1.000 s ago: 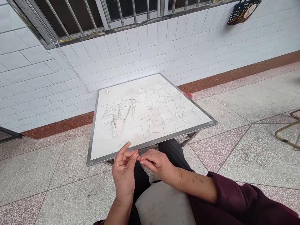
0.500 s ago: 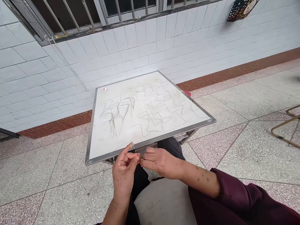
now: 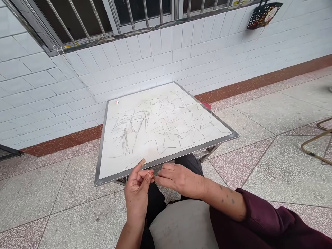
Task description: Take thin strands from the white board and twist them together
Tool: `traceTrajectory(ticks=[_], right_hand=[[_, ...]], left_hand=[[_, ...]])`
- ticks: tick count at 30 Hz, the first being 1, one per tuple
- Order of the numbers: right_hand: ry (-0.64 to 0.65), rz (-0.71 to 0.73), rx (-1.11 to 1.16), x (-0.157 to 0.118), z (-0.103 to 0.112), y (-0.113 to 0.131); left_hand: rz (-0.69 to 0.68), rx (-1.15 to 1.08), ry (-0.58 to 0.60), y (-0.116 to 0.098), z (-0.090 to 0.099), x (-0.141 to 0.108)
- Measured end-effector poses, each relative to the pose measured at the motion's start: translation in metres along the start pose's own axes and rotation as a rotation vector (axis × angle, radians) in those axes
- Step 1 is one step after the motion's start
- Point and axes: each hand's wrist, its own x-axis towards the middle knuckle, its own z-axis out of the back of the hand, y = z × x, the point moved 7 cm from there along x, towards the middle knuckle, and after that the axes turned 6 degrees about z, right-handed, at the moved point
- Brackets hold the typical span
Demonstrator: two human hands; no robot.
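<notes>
My left hand (image 3: 137, 197) is raised at the near edge of the white-topped table (image 3: 109, 167), its thumb and a finger pinched on a thin strand (image 3: 146, 166). That strand slants from the raised, tan-wrapped fingertip (image 3: 143, 161) down to the pinch. Close against it, my right hand (image 3: 178, 178) has its fingers curled and pressed together at the same spot; whatever lies between them is hidden. Across the tabletop lie many fine, dark, wavy strands: a tangled cluster (image 3: 126, 138) on the left and more separate ones (image 3: 178, 133) on the right.
A small white-and-red object (image 3: 117, 102) sits at the table's far left corner. Behind stands a tiled wall (image 3: 145, 67) with a barred window (image 3: 145, 14) and a hanging dark bag (image 3: 261, 16). A metal-framed stool or chair (image 3: 311, 152) is at the right. Something red (image 3: 206, 105) shows beyond the table's right edge.
The view has tipped up slightly. My left wrapped fingertip has shifted a little left, and the strand between it and the pinch slants more. Both hands stay close together.
</notes>
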Motion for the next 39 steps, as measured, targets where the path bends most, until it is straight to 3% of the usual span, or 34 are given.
traceTrajectory(ticks=[16,19,22,24,26,29,31,34,39], right_hand=[[0.053,0.171,-0.170,-0.003,-0.015,0.004],[-0.016,0.110,-0.141,-0.003,-0.010,0.000],[-0.192,0.044,-0.060,-0.009,0.000,-0.001],[-0.331,-0.036,0.049,-0.018,0.004,-0.003],[-0.407,-0.219,0.239,-0.026,-0.003,-0.012],[-0.420,-0.591,0.667,-0.037,-0.032,-0.028],[-0.452,-0.754,0.952,-0.040,-0.050,-0.031],[-0.513,-0.852,1.235,-0.037,-0.063,-0.031],[-0.600,-0.907,1.411,-0.034,-0.062,-0.032]], left_hand=[[0.059,0.069,0.054,0.015,-0.004,0.003],[0.030,0.038,0.006,0.010,-0.003,0.002],[-0.030,-0.016,-0.084,-0.001,0.002,-0.001],[-0.059,-0.029,-0.137,-0.006,0.006,-0.002],[-0.072,-0.021,-0.164,-0.008,0.008,-0.004],[-0.074,-0.026,-0.147,-0.007,0.006,-0.005],[-0.063,-0.036,-0.097,-0.004,0.002,-0.005],[-0.043,-0.007,-0.029,-0.001,-0.005,-0.007],[-0.051,0.090,-0.002,-0.006,-0.010,-0.010]])
